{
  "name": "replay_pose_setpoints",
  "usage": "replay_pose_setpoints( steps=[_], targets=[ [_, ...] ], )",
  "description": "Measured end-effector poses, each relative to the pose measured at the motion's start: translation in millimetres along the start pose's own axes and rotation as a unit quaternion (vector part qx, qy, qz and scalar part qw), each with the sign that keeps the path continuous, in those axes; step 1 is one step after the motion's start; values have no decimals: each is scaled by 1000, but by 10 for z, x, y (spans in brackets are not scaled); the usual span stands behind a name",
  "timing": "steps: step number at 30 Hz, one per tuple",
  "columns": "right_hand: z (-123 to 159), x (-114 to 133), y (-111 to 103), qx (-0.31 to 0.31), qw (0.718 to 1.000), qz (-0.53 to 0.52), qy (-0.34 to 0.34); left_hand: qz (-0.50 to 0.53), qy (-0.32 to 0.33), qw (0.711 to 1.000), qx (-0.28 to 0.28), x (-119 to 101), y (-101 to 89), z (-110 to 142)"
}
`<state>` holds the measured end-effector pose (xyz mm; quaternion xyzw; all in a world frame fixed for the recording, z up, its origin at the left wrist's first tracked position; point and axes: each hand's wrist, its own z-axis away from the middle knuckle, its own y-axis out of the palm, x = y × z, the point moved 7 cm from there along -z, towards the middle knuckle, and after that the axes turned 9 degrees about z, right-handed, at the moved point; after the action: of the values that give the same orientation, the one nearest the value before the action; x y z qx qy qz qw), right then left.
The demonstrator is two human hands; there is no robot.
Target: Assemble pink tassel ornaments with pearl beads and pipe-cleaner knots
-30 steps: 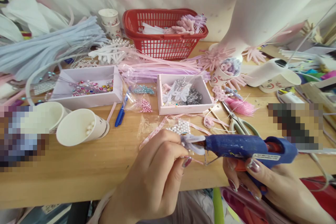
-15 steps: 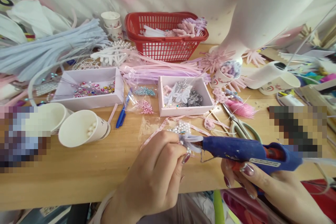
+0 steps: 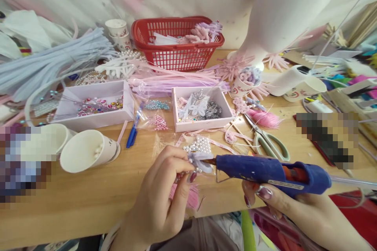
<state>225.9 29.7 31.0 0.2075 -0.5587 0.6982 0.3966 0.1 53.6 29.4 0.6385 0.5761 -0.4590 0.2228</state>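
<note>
Between the fingertips of my left hand [image 3: 161,192] is a small pale blue pipe-cleaner piece [image 3: 202,162] with pearl beads at its edge; the hand is closed on it. My right hand [image 3: 291,208] is wrapped round the grip of a blue glue gun [image 3: 265,172], which points left. Its nozzle reaches the pipe-cleaner piece, though whether the tip touches cannot be made out. A clear glue stick [image 3: 353,181] runs from the gun's back end. Behind the fingers lie white pearl beads [image 3: 200,144]. Below them a pink fluffy tuft [image 3: 191,197] is partly hidden by my left hand.
Scissors [image 3: 269,141] lie behind the gun. Two trays stand mid-table: a white tray of gems [image 3: 94,121] and a tray of flower trims [image 3: 203,125]. Paper cups [image 3: 85,151] stand at left, a red basket [image 3: 176,53] at the back. A blurred dark object [image 3: 321,141] lies right.
The view has shifted slightly, so most things sit further left. The pink tuft below my left hand now shows. Both hands keep their holds, with the nozzle still at the pipe-cleaner piece.
</note>
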Motion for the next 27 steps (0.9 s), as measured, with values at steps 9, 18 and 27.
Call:
replay_pose_setpoints(
  steps=[9,18,27],
  targets=[
    [13,141,33,48,997,-61,-16,-60,28,998,2,-28,-26,48],
    [-20,105,110,101,985,-68,-126,-149,84,985,14,-161,33,37],
    [10,-39,230,145,979,-142,27,5,-11,999,-45,-16,-49,52]
  ],
)
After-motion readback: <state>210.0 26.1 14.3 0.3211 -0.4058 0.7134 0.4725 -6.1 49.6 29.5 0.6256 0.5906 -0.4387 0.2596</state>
